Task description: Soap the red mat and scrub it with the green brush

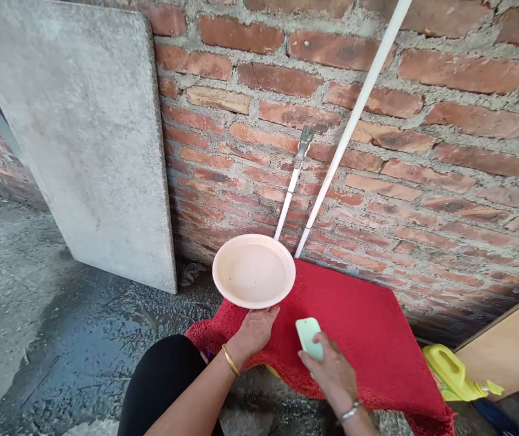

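My left hand [255, 332], with a gold bangle at the wrist, grips a shallow pale pink basin [254, 272] by its near edge. Some of its fingers are hidden under the basin. The basin is tilted toward me, and a few dark specks show inside. In my right hand [333, 370] is a pale green oblong block [309, 336] with rounded corners and a small mark or hole near its far end. Thumb and fingers close on its sides, and its underside is hidden. Below both hands spreads a red shaggy cloth [354, 321] over a low surface.
A brick wall [423, 200] stands behind, with a long white pipe [354, 121] and a short pipe with a tap [303, 145]. A grey slab [100, 145] leans at left beside wet floor [105, 327]. A yellow jug [452, 372] lies at right near a tan board [513, 339].
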Action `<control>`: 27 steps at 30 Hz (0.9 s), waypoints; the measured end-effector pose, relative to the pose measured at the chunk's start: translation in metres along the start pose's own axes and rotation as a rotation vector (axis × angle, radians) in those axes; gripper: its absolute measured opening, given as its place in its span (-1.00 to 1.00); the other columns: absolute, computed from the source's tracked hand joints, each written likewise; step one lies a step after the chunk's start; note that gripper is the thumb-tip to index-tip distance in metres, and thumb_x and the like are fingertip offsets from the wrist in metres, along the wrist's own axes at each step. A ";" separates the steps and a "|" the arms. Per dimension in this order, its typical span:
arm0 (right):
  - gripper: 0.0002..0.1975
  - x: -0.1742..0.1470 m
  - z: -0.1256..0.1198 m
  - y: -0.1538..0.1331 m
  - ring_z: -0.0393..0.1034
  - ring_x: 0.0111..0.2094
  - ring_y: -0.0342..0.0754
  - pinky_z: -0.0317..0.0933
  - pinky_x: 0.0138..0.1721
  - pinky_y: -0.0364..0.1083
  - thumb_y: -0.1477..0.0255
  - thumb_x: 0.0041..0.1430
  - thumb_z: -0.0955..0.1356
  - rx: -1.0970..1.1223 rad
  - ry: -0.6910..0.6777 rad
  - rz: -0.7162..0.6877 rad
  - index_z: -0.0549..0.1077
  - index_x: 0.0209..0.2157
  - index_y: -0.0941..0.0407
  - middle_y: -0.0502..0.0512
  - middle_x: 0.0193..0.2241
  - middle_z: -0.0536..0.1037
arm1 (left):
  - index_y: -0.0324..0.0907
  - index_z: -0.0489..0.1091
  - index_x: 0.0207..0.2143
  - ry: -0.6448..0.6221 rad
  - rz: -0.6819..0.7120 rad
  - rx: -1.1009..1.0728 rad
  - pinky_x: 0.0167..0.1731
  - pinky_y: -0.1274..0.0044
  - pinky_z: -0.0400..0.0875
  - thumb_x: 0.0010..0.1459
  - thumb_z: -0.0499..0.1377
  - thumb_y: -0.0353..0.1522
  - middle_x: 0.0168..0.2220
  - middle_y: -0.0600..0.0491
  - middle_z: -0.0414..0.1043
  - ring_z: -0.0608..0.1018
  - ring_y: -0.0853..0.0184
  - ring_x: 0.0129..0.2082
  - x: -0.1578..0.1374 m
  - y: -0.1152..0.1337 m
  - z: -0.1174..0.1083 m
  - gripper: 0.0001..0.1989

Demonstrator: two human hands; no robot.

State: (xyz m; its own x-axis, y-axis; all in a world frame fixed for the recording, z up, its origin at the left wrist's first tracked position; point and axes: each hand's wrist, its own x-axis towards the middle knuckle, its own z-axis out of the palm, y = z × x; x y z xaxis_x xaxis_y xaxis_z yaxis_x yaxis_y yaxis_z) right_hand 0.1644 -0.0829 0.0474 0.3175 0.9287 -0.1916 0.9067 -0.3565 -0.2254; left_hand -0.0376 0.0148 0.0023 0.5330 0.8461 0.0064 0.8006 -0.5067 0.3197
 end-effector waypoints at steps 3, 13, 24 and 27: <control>-0.75 0.001 0.012 -0.041 0.53 -0.12 -0.01 0.26 -0.23 -0.13 0.20 0.15 0.38 -0.020 -0.001 -0.145 0.41 -0.13 -0.08 -0.01 -0.11 0.57 | -0.20 0.29 0.28 -0.016 0.002 -0.009 0.16 0.33 0.40 0.24 -0.06 -0.58 0.18 -0.18 0.46 0.52 0.18 0.15 -0.002 0.001 -0.006 -0.42; -0.74 0.008 0.003 0.072 0.53 -0.15 0.00 0.32 -0.20 -0.09 0.14 0.22 0.30 0.059 0.021 0.064 0.39 -0.08 -0.12 0.00 -0.08 0.56 | -0.17 0.40 0.20 0.102 0.032 0.177 0.23 0.12 0.31 0.37 0.06 -0.30 0.22 -0.22 0.41 0.44 0.03 0.23 0.002 0.021 0.023 -0.60; -0.56 0.004 -0.023 0.215 0.53 -0.12 0.22 0.33 -0.03 0.18 -0.03 0.12 0.25 0.124 0.225 0.340 0.37 -0.09 -0.06 0.18 -0.17 0.56 | -0.12 0.32 0.28 0.146 0.089 0.019 0.29 0.24 0.27 0.37 0.07 -0.18 0.33 -0.13 0.29 0.35 0.12 0.31 0.026 0.022 0.026 -0.51; -0.58 0.007 -0.018 0.180 0.51 -0.08 0.17 0.34 -0.04 0.11 0.00 0.16 0.25 0.130 0.250 0.235 0.39 -0.06 -0.07 0.15 -0.08 0.53 | -0.10 0.29 0.30 0.130 0.120 0.034 0.30 0.24 0.24 0.37 0.07 -0.18 0.37 -0.12 0.20 0.28 0.12 0.36 0.034 0.022 0.027 -0.50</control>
State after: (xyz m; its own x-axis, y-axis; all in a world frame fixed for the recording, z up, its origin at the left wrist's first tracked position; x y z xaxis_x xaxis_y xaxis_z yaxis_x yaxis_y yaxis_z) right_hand 0.3349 -0.1383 0.0231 0.5854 0.8106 -0.0164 0.7633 -0.5578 -0.3259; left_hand 0.0059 0.0280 -0.0162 0.5873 0.7923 0.1654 0.7435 -0.6089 0.2766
